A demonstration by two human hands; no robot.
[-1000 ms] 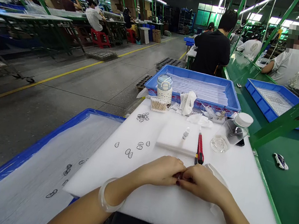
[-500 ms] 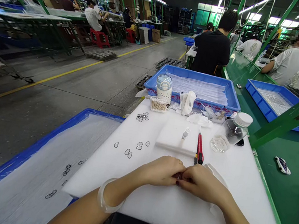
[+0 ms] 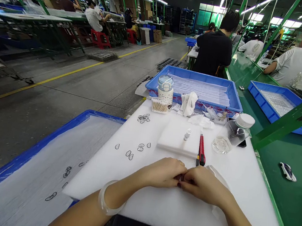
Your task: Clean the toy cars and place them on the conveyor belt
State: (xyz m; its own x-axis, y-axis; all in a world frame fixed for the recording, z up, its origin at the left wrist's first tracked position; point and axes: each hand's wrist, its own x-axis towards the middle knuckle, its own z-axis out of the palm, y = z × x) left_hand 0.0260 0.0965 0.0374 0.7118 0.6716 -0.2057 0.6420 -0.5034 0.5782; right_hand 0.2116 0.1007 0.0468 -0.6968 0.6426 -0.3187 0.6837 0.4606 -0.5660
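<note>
My left hand [image 3: 165,172] and my right hand [image 3: 205,183] meet fingertip to fingertip over the white foam board [image 3: 153,209], fingers closed in a pinch. Whatever lies between the fingertips is too small and hidden to name. Just beyond them, a red utility knife [image 3: 201,150] lies beside a small foam block [image 3: 171,137], on which a small clear vial [image 3: 187,134] stands. To the left, several black-rimmed oval pieces [image 3: 131,156] are scattered, with a heap of similar pieces [image 3: 143,118] farther back. A white curved strip [image 3: 217,176] lies partly behind my right hand.
Cotton swabs [image 3: 159,106], a lidded cup [image 3: 165,88], tissue [image 3: 188,103] and a white-capped jar [image 3: 241,129] line the board's back. Blue trays [image 3: 157,72] stand behind and at the left. A small toy car [image 3: 287,171] is on the green surface. People sit farther off.
The toy car on the green surface at the right has shifted slightly right and down. My hands hold the same position, fingertips together.
</note>
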